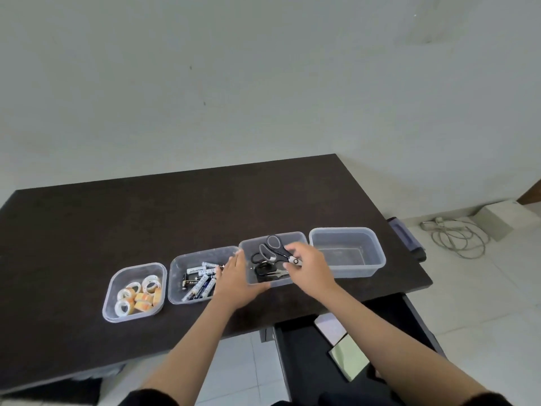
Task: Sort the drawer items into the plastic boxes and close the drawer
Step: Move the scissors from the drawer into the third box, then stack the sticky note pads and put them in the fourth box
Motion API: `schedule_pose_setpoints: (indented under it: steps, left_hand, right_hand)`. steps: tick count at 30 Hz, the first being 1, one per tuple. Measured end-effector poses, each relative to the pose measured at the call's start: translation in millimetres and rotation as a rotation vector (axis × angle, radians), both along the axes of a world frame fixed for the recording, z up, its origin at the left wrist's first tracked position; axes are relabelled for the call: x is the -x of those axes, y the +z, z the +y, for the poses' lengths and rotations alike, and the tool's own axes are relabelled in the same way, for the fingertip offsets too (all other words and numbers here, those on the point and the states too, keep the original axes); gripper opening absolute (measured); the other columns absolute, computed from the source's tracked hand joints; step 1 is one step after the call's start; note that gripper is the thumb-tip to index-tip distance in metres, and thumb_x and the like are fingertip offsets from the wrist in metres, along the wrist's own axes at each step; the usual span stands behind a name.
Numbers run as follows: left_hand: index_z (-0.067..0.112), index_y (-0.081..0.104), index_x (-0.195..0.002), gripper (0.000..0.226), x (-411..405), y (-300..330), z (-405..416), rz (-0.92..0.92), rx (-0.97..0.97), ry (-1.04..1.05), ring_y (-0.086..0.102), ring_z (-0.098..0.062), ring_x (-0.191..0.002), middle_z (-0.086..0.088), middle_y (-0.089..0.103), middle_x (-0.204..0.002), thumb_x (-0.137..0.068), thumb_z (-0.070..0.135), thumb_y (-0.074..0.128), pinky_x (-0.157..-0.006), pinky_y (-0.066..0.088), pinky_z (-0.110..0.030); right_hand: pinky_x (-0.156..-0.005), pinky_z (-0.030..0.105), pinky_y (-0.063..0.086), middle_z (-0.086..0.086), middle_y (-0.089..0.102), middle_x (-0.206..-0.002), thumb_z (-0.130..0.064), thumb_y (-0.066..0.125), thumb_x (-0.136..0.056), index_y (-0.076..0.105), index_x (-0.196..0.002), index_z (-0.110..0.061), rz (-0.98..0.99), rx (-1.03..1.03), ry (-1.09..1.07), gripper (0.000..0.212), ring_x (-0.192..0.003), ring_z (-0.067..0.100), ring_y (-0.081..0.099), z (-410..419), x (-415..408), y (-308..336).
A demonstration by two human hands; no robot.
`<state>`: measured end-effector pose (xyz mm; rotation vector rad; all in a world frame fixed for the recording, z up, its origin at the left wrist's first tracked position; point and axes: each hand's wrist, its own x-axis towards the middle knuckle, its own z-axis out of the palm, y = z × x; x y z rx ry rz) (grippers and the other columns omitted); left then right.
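Scissors (278, 251) pinched near the pivot by right hand (307, 266), over the third plastic box (298, 238). Left hand (235, 281) flat, fingers spread, bracing that box's near wall. Alongside: batteries (199, 281), tape rolls (139, 294), an empty box (377, 253). Below, open drawer (295, 356) with notepads (348, 358).

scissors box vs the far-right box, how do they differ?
The clear plastic box holding black-handled scissors has contents; the clear plastic box at the far right looks empty. The scissors box is touched by the left hand, with the right hand gripping scissors over it; the right box stands untouched. The right box looks larger. Both are clear, rounded rectangles on the dark table.
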<state>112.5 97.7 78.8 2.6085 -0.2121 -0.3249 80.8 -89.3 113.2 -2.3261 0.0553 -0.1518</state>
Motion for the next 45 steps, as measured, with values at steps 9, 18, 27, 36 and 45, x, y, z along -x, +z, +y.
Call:
schedule_pose_setpoints:
  steps: [9, 18, 27, 36, 45]
  left_hand:
    - [0.015, 0.004, -0.151, 0.115, 0.5, 3.8, -1.7, 0.037, 0.036, 0.016, 0.013, -0.02, -0.147, -0.005, 0.012, -0.16, -0.068, 0.062, 0.069, -0.118, 0.014, -0.052]
    - [0.015, 0.007, -0.151, 0.107, 7.2, 7.3, -14.3, 0.058, 0.036, 0.122, 0.009, -0.031, -0.147, -0.014, -0.009, -0.159, -0.073, 0.05, 0.072, -0.118, 0.014, -0.052]
    - [0.017, 0.056, -0.123, 0.037, 108.4, 7.2, -92.8, -0.203, 0.37, 0.118, 0.028, -0.019, -0.14, -0.005, 0.031, -0.151, -0.087, 0.021, 0.063, -0.11, 0.028, -0.025]
    - [0.015, 0.051, -0.128, 0.039, 161.8, -63.2, -153.2, 0.19, 0.207, -0.051, 0.034, -0.015, -0.134, 0.002, 0.038, -0.141, -0.09, 0.024, 0.055, -0.099, 0.028, -0.015]
    - [0.022, 0.046, -0.132, 0.054, 147.0, -126.0, -198.1, 0.452, 0.057, 0.082, 0.039, -0.023, -0.127, -0.003, 0.04, -0.137, -0.083, 0.032, 0.067, -0.094, 0.045, -0.037]
  right_hand:
    - [-0.096, 0.036, 0.05, -0.004, 0.062, -0.121, -0.022, 0.067, -0.085, 0.06, -0.12, -0.023, 0.18, 0.147, 0.126, 0.036, -0.109, 0.015, 0.059, 12.3, -45.0, -12.7]
    - [-0.071, 0.032, 0.051, -0.002, 0.065, -0.086, -0.017, 0.059, -0.083, 0.069, -0.094, -0.014, -0.26, 0.124, 0.037, 0.014, -0.083, 0.015, 0.057, -26.2, 13.5, -27.1]
    - [-0.048, 0.032, 0.045, -0.003, 0.055, -0.066, -0.017, 0.051, -0.078, 0.064, -0.076, -0.014, -0.119, 0.263, -0.024, 0.013, -0.058, 0.019, 0.052, -104.1, 110.4, -92.1]
    - [-0.076, 0.037, 0.047, 0.012, 0.063, -0.098, -0.014, 0.062, -0.079, 0.068, -0.097, -0.011, 0.425, 0.342, -0.064, 0.019, -0.09, 0.034, 0.06, -165.7, 165.8, -132.3]
    - [-0.087, 0.039, 0.044, 0.011, 0.047, -0.126, -0.023, 0.054, -0.084, 0.044, -0.132, -0.012, 0.723, 0.47, -0.006, 0.05, -0.113, 0.031, 0.044, -215.9, 175.4, -149.8]
